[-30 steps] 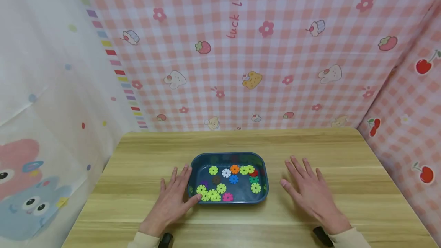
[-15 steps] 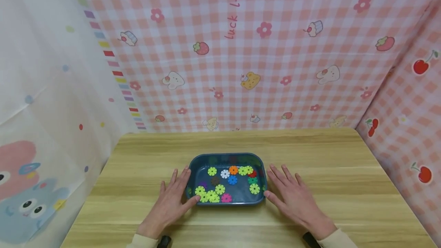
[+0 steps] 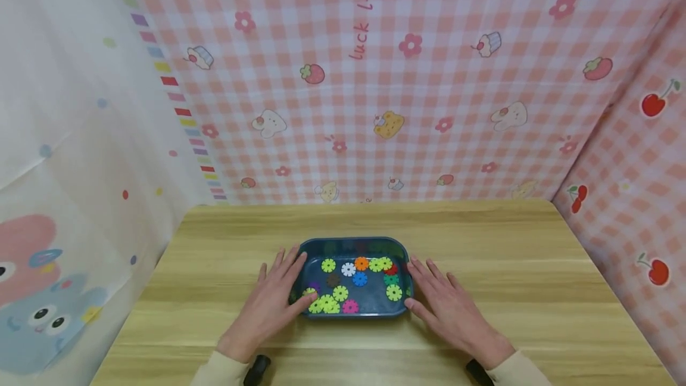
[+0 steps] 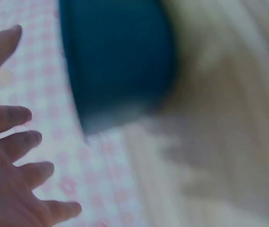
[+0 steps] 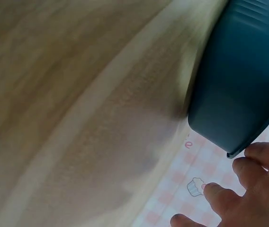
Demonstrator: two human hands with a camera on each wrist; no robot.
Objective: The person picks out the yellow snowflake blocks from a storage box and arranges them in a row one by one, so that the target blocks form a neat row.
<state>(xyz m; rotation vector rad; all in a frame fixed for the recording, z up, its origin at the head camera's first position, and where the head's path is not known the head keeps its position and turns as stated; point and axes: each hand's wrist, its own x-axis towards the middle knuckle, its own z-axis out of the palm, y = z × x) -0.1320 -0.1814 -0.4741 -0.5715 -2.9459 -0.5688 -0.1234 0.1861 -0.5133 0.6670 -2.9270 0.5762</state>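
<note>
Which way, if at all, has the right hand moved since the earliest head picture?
Yes. Against the checked backdrop, the right hand has moved left, closing the gap to the right side of the tray.

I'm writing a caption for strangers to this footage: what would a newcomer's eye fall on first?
Probably the bright notched discs, mostly yellow-green, scattered inside the dark blue tray. Next come the two hands framing it, the left hand at the tray's left end and the right hand at its right. Behind the wooden table, a pink checked cloth with cartoon prints fills the background.
</note>
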